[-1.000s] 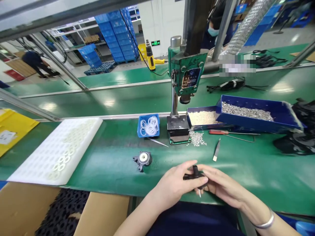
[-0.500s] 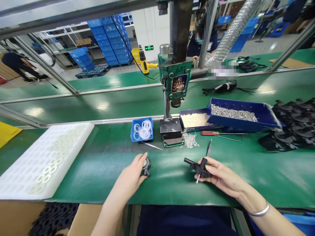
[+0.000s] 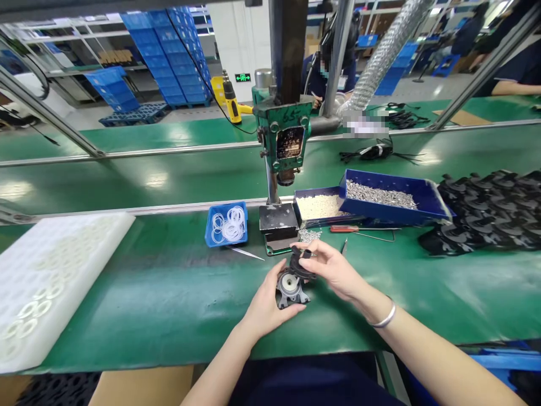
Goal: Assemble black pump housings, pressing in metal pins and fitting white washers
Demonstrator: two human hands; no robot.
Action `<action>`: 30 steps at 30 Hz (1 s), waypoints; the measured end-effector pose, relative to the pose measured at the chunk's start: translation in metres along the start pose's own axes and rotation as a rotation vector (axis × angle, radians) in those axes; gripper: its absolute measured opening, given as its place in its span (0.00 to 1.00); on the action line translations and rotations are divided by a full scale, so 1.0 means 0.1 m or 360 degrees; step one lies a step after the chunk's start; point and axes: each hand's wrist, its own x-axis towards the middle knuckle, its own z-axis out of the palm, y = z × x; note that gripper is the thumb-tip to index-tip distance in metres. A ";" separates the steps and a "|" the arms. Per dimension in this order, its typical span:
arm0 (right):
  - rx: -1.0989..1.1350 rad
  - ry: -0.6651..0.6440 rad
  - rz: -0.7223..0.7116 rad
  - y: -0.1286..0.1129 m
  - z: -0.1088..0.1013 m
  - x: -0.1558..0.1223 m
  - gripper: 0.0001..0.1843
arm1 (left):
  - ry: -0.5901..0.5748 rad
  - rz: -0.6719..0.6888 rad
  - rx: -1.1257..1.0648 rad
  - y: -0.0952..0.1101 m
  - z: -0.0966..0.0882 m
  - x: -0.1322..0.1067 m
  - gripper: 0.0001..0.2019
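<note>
Dark grey round plastic housing [image 3: 289, 288], with a white disc set in its open middle and stubby lugs at its base, is low over the green bench mat [image 3: 169, 293], just in front of the press base and tilted toward the camera. The left hand [image 3: 265, 307] cups it from the left, fingers loosely curled round its side. The right hand [image 3: 335, 270] pinches a black plastic cover piece [image 3: 301, 263] between thumb and fingertips, against the housing's upper rim. Just behind stands the green manual bench press [image 3: 282, 132]. A small blue tray of white rings [image 3: 226, 243] lies to its left. To its right are 2 more: a blue tray of white pellets [image 3: 321, 221] and a blue tray of metal pins [image 3: 393, 213].
</note>
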 end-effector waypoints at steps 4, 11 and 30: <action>-0.0205 -0.0067 -0.0041 0.12 0.11 0.14 0.18 | 0.0045 -0.0080 -0.0169 -0.10 0.04 -0.04 0.50; -0.0916 -0.0147 -0.0444 0.16 0.12 0.09 0.11 | 0.0040 -0.0123 -0.0160 -0.10 0.04 -0.04 0.52; -0.1307 -0.0187 -0.0331 0.45 0.08 -0.12 0.16 | 0.0128 0.0435 -0.0121 -0.21 0.08 -0.01 0.32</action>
